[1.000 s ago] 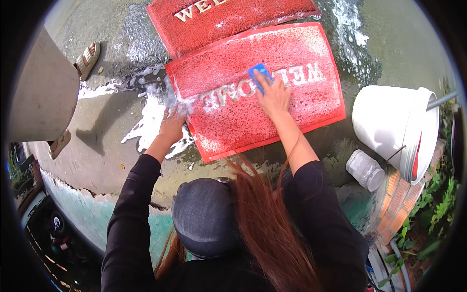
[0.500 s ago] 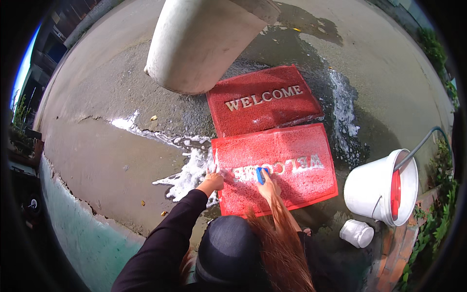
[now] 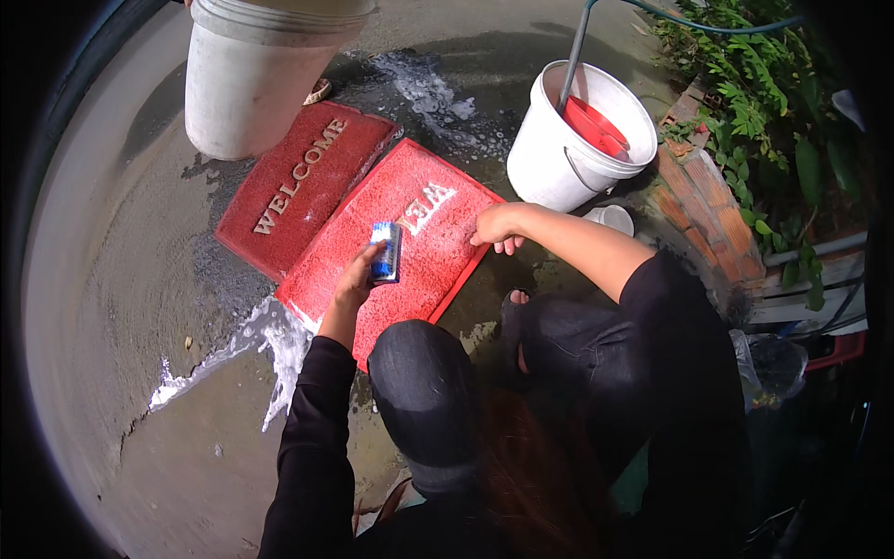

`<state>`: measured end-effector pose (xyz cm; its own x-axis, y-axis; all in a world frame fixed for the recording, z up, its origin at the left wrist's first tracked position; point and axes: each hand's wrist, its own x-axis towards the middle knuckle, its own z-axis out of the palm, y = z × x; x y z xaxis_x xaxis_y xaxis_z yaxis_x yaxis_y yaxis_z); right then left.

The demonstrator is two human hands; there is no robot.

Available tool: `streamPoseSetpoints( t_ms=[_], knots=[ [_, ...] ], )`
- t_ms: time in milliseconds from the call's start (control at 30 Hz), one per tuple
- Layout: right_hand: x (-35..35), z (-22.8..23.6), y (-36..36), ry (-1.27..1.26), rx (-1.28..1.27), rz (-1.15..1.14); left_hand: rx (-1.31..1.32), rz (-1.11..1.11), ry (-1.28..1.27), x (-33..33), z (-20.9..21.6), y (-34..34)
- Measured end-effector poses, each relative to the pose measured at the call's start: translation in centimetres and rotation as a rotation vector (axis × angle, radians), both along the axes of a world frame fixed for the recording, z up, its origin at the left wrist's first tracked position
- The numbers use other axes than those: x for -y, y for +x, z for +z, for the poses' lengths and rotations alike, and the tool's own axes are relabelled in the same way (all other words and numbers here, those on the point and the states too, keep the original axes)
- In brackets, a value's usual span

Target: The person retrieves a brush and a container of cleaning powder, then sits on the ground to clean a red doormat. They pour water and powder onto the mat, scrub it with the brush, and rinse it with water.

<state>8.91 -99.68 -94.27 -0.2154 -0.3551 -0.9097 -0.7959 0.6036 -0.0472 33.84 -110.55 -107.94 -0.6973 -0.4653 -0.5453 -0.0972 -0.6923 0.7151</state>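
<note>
My left hand (image 3: 354, 276) is closed around a blue scrub brush (image 3: 386, 252) with pale bristles, held over the near red doormat (image 3: 426, 265). Foam whitens part of that mat's raised lettering. At its right-hand edge, my right hand (image 3: 499, 228) has curled fingers that appear to pinch the border. A second, darker red doormat (image 3: 300, 182) with raised lettering lies against the near one's far side, to the left. Above that second mat is a tilted white bucket (image 3: 247, 88), its top cut off by the frame.
A white bucket (image 3: 545, 154) holding a red basin (image 3: 596, 129) and a hose (image 3: 575, 56) stands on the right. Behind my right forearm is a small white tub (image 3: 611, 220). Bricks (image 3: 712, 210) and plants (image 3: 745, 102) border that side. Someone's sandalled foot (image 3: 318, 90) shows near the tilted bucket.
The brush has passed from my right hand to my left. My right hand now touches the near mat's right edge. The view has turned rightward, and more of the tilted bucket's rim shows.
</note>
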Motion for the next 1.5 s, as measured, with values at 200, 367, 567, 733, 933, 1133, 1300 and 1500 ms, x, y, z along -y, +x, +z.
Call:
streamPoseSetpoints(
  t_ms=[200,367,567,733,933,1133,1300,1500],
  knots=[
    [-16.2,2.4,-13.7,0.114,-0.295,-0.336,0.112,0.089,0.133,-0.5,-1.9,3.5],
    [-26.3,-0.6,-13.6,-0.069,-0.212,-0.767,0.221,0.141,0.125,-1.3,-3.5,5.6],
    [-39.6,-5.0,-15.6,-0.392,-0.54,-1.58,0.261,0.132,0.184,2.1,-5.0,14.5],
    [-73.1,6.8,-21.5,-0.367,-0.953,-1.988,0.338,0.189,0.259,0.3,-8.9,16.0],
    [-47.3,9.0,-23.5,-0.834,-0.943,-1.172,0.388,0.317,0.002,6.1,-3.3,15.0],
    [-13.3,9.3,-25.0,-0.814,-0.731,-0.568,0.338,0.342,-0.225,1.7,1.7,6.9],
    [-6.2,1.8,-28.1,-0.637,-0.548,-0.587,0.306,0.426,-0.278,-0.3,6.0,9.7],
    [-2.7,3.6,-37.7,0.176,-0.413,-0.113,0.4,0.577,-0.126,0.0,4.7,17.0]
  ],
)
